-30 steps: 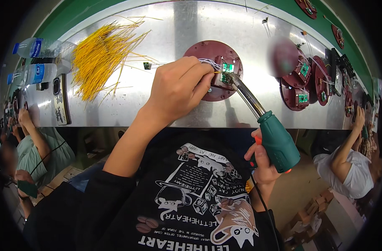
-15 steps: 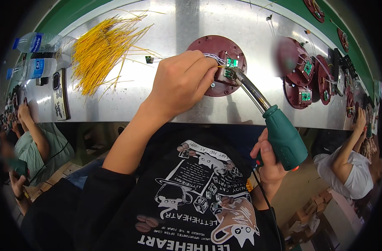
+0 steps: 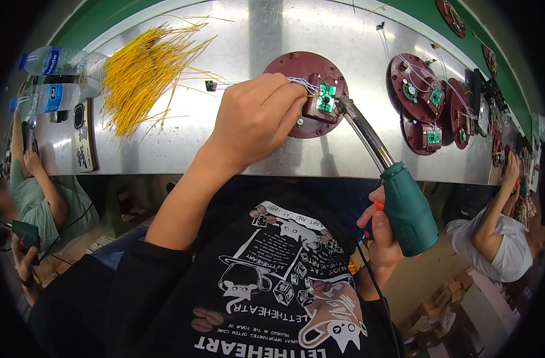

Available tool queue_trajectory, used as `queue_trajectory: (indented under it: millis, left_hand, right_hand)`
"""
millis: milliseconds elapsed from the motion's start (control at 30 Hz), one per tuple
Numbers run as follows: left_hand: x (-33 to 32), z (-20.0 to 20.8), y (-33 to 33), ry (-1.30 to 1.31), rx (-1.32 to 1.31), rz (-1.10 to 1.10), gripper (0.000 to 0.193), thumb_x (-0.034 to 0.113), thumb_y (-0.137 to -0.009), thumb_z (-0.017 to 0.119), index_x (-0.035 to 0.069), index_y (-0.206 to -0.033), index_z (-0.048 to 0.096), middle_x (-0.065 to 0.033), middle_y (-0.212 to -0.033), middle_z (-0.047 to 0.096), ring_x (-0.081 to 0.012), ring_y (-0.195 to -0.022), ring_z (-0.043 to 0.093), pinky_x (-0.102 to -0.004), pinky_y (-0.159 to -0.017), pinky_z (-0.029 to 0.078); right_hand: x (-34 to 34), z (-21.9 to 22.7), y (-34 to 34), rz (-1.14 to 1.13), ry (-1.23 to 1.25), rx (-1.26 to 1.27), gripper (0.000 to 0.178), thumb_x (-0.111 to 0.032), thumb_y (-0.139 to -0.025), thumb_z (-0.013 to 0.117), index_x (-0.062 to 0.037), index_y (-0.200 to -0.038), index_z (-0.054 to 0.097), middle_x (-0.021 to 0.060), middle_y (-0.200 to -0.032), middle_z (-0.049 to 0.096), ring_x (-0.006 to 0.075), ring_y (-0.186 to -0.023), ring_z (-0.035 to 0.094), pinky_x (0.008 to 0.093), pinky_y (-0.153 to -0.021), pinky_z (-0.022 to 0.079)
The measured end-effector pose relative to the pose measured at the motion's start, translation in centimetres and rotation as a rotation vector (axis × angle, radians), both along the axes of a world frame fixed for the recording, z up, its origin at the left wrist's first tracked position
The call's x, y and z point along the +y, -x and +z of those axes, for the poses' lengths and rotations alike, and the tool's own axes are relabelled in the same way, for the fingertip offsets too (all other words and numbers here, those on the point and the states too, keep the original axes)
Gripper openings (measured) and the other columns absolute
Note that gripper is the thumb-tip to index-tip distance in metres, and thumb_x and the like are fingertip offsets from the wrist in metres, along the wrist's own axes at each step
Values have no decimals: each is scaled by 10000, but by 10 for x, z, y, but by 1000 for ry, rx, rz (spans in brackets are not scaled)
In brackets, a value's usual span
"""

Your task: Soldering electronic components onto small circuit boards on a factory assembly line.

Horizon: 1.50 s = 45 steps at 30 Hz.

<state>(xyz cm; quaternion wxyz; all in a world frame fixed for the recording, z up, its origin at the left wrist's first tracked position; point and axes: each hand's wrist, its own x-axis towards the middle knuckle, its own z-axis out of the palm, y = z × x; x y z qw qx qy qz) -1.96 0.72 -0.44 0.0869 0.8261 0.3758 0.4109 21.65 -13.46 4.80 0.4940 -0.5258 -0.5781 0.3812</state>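
Observation:
My left hand [image 3: 257, 113] is closed in a pinch over the left side of a round maroon plate [image 3: 305, 64], at the wires beside its small green circuit board [image 3: 326, 98]. A yellow wire [image 3: 313, 96] pokes out from the fingertips toward the board. Thin white wires also run past the hand, with a small dark part [image 3: 210, 86] at their left end. In my right hand [image 3: 384, 238] is a green pistol-shaped soldering gun [image 3: 408, 209]. Its metal tip is just right of the board, by the housing's edge; whether they touch I cannot tell.
A heap of yellow wires [image 3: 144, 77] lies left on the metal table [image 3: 242, 152], beside a phone [image 3: 85, 134] and plastic bottles [image 3: 56, 95]. More maroon plates with boards [image 3: 418, 89] are stacked at right. Co-workers sit either side, one in a pale green shirt [image 3: 63, 203].
The soldering gun's tip has drawn back to the right, off the circuit board, and its body has dropped slightly. The plate has shifted a little left; my left hand keeps its pinch.

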Motion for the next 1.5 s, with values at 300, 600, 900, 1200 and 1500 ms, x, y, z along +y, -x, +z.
queue_trajectory:
  millis: [300,600,900,1200,1500]
  left_hand:
    - [-2,4,2,38,1,-4,131,6,-793,733,11,-916,689,-102,-772,654,-267,-634,631,-343,-561,502]
    - [-2,2,1,1,-32,-5,169,24,-721,724,61,-883,689,-44,-753,599,-207,-647,610,-326,-531,487]
    - [-1,0,2,3,-16,-15,178,11,-707,740,56,-876,704,-54,-768,603,-206,-645,610,-317,-535,489]
    - [-3,-1,4,-22,-27,-9,192,16,-682,741,70,-860,691,-35,-767,577,-193,-658,599,-321,-522,477]
    - [-2,5,6,11,12,-35,219,-23,-721,739,22,-935,734,-91,-814,646,-218,-651,648,-309,-573,521]
  right_hand:
    - [-2,-6,1,-43,20,51,297,-103,-904,611,84,-1135,607,198,-1023,633,182,-554,584,275,-509,495]
    - [-1,-9,-3,-50,50,88,354,-67,-824,680,123,-1118,628,177,-911,677,169,-573,628,273,-550,525]
    - [-6,-10,0,-47,135,116,381,-72,-873,640,99,-1207,579,232,-1044,645,188,-602,598,278,-469,509]
    - [-3,-3,4,-54,151,128,382,-67,-890,623,91,-1234,568,232,-1043,638,194,-670,604,274,-469,518]
    - [-1,-3,3,-64,178,156,378,-44,-892,603,91,-1242,565,226,-1044,630,197,-649,595,272,-477,515]
